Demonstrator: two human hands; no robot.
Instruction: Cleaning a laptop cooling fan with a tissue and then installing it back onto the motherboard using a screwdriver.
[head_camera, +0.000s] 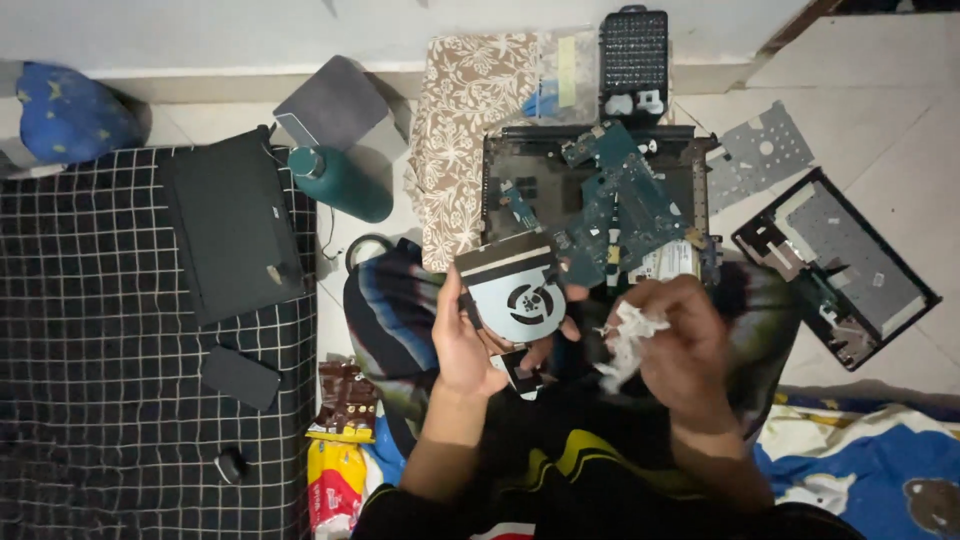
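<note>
While the left hand grips a laptop cooling fan (blades facing up), the right hand pinches crumpled white tissue. Just beyond both hands lies a circuit board.

Left hand holds cooling fan; right hand grips tissue.

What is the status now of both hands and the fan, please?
Left hand grips cooling fan, held up. Right hand clutches crumpled white tissue beside it. Circuit board lies beyond; nothing between.

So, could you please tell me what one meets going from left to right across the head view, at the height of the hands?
Closed laptop → left hand → cooling fan → crumpled tissue → right hand → opened laptop casing.
</note>
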